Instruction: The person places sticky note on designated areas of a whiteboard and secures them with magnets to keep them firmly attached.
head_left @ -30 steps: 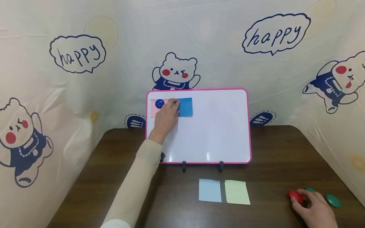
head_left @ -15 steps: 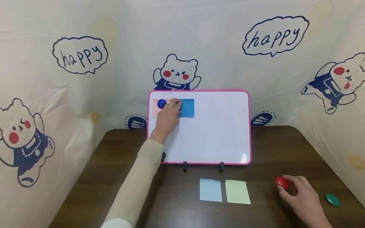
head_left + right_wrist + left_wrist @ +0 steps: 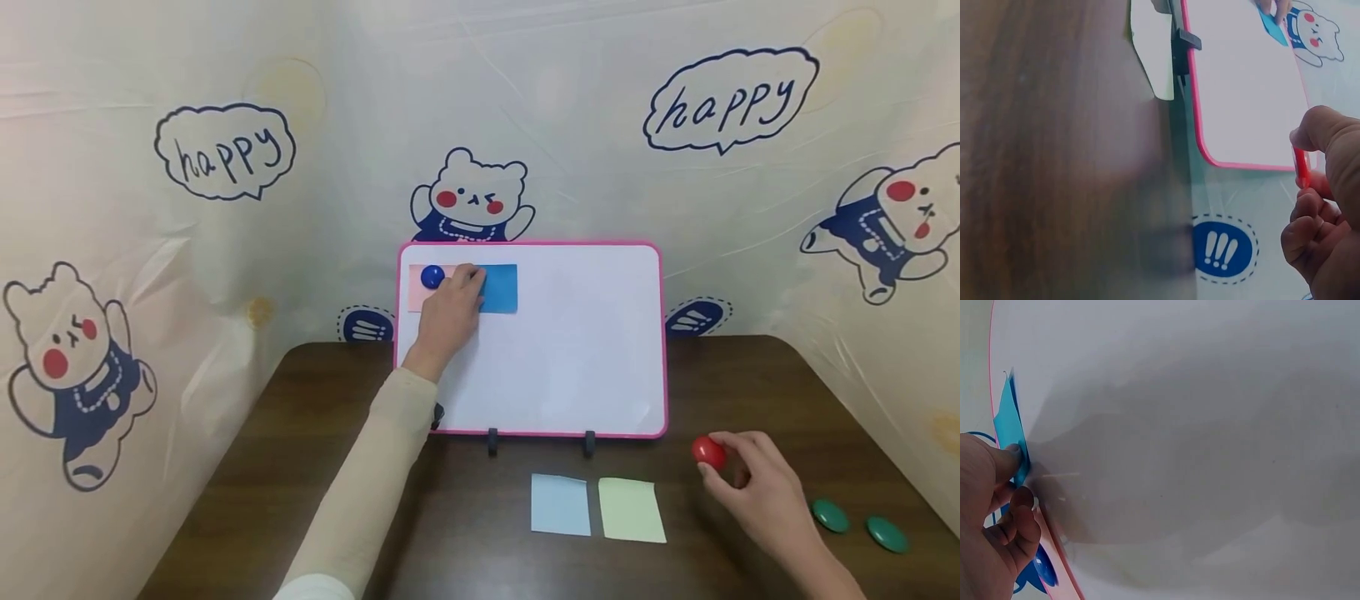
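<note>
At the whiteboard's upper left, my left hand (image 3: 454,310) holds the left edge of a bright blue sticky note (image 3: 499,289) against the surface. The left wrist view shows the thumb on that note and the other fingers curled beside it. A pink sticky note (image 3: 415,292), partly behind the hand, lies under a round blue magnet (image 3: 432,277). My right hand (image 3: 761,487) pinches a round red magnet (image 3: 708,452) between thumb and fingers, above the table right of the board. In the right wrist view the red magnet (image 3: 1301,166) appears edge-on.
The pink-framed whiteboard (image 3: 570,367) stands upright on black feet (image 3: 589,443). Before it lie a pale blue note (image 3: 560,505) and a pale green note (image 3: 632,510). Two green magnets (image 3: 830,516) rest at the table's right, close to my right forearm.
My right hand has lifted the red magnet from beside the green magnets and carried it left, toward the board. My left hand stays at the blue note. The head view has shifted slightly.
</note>
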Demonstrator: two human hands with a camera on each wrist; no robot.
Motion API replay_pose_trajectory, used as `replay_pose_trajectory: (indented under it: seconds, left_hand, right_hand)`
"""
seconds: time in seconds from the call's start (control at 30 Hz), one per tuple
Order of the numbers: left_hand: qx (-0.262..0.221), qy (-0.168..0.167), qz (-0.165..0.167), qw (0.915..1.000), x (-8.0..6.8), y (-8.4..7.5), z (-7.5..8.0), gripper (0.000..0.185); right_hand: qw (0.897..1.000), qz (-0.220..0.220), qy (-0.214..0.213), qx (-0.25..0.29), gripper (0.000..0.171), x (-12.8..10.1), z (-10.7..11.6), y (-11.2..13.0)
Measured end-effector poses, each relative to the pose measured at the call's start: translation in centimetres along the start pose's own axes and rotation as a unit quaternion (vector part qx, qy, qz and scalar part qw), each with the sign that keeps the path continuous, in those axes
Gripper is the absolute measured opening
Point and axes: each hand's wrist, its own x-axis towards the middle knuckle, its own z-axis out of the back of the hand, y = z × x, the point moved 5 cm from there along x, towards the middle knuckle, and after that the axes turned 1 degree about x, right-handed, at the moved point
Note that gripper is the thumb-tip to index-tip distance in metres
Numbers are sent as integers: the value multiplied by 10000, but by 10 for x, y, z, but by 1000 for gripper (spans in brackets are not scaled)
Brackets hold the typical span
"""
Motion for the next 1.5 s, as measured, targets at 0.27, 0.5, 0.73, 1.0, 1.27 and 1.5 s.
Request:
replay_pose_trajectory:
  seconds: [0.27,0.5,0.73,1.0,1.27,1.5]
  left_hand:
    - [68,-6,7,10000,-1,-3,0,50]
    - [179,-117,-54,9998,-1,-4,2,48]
    - [139,-90,-37,9999,-1,-4,2,49]
    - [154,-56,-44,9999,-1,-5,2,50]
    - [201,61,5,9998,0,-3,0,50]
    - [258,90,30,9996,1,-2,-1,51]
  right_hand:
    - [9994,264,-116,211,44,12,-5,15]
    - [9952,786,-232,539,45,28,-6,37]
    - [9906,1096,-236,784,48,43,-6,57]
    - [9880,1198,-215,950,49,59,-13,75]
    - [9786,1620,-483,1172,50,78,-25,93]
    - [9734,1748,-525,1382,51,95,-35,110]
